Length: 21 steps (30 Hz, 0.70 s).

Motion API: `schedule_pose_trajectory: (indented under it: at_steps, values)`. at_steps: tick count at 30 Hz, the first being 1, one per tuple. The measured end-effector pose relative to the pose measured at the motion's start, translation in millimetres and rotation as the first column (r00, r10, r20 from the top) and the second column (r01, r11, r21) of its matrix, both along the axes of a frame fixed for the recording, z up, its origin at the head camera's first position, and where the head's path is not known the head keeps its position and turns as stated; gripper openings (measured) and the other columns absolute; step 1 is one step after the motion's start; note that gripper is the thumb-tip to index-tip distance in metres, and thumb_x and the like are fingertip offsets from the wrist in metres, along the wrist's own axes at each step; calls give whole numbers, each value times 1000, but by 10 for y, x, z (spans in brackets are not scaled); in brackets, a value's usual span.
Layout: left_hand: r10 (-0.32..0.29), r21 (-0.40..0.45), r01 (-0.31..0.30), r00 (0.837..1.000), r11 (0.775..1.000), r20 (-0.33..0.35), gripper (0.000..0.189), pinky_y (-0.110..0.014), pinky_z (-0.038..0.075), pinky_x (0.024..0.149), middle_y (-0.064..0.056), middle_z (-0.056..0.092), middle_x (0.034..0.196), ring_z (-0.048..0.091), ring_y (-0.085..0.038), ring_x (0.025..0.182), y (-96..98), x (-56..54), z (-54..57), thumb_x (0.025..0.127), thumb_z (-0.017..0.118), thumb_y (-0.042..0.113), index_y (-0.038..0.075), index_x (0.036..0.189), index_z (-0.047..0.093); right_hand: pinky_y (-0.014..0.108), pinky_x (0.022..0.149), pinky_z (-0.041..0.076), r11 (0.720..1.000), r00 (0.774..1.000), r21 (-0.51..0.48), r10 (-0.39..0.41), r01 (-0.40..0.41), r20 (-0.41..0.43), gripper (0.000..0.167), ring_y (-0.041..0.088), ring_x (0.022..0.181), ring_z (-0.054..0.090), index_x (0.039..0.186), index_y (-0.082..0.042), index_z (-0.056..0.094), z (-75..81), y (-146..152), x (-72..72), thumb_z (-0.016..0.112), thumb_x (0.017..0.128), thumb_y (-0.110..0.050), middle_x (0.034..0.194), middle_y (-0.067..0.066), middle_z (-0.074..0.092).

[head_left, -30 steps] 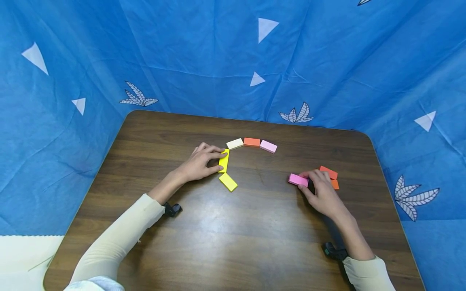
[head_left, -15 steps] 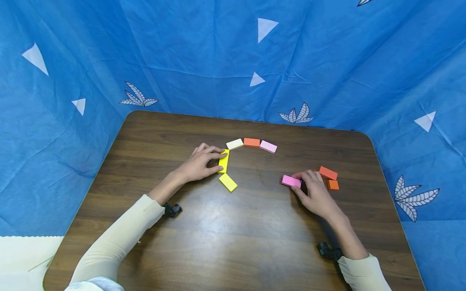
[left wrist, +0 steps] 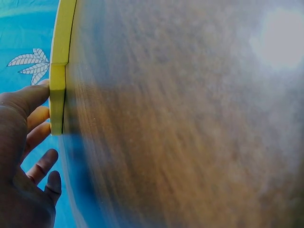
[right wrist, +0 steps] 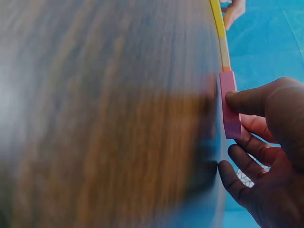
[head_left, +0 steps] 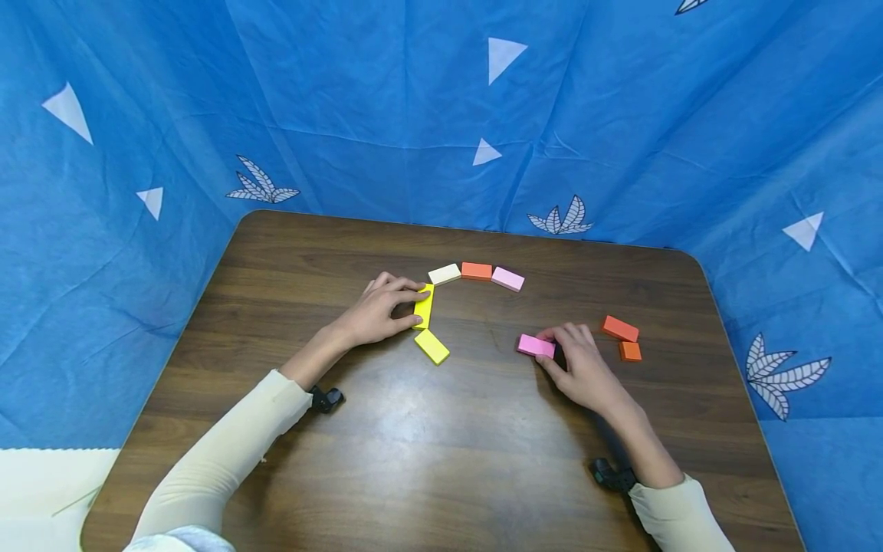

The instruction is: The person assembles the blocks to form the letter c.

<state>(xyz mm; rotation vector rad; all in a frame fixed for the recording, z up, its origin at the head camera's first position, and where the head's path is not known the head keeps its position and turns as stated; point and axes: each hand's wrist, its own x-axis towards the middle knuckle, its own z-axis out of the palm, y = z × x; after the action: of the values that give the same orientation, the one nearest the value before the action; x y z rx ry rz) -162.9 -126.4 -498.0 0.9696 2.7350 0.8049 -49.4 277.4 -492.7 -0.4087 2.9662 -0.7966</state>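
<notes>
Two hands are over the table, each with a block. The right hand pinches the pink block toward its 3 o'clock end, thumb on the near long side and a finger on the far one. That block is at about 5 o'clock from the light pink block, well apart from it; whether it rests on the table or is slightly raised cannot be told. The left hand grasps the bright yellow block between thumb and fingers, with the pale yellow block at 6 o'clock from it and the cream block at 1 o'clock.

The pink block looks light, stiff and hard to damage, with smooth faces that may slip a little under a loose pinch. Its long sides, near one end, seem the best place to take hold, leaving the other end free; little force should be needed.

Against the frame a second ago, the pink block and the right hand have shifted toward 9 o'clock. The red-orange block and the small orange block, then partly covered by that hand, now lie in plain sight at 3 o'clock from the pink block. The left hand and the bright yellow block look unchanged.
</notes>
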Motion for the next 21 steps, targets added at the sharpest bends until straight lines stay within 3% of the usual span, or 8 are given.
schedule_pose_trajectory:
  at_steps: [21]
  values:
    - [-2, 7, 2, 1000, 1000, 3, 54, -47, 36, 105, 3, 59, 160, 48, -23, 121, -4, -14, -10, 100, 78, 37, 21, 150, 66, 44, 96, 46, 997, 997, -29, 72, -72, 9, 31, 21, 112, 51, 121, -16, 68, 25, -296, -25, 81, 95, -27, 117, 1, 68]
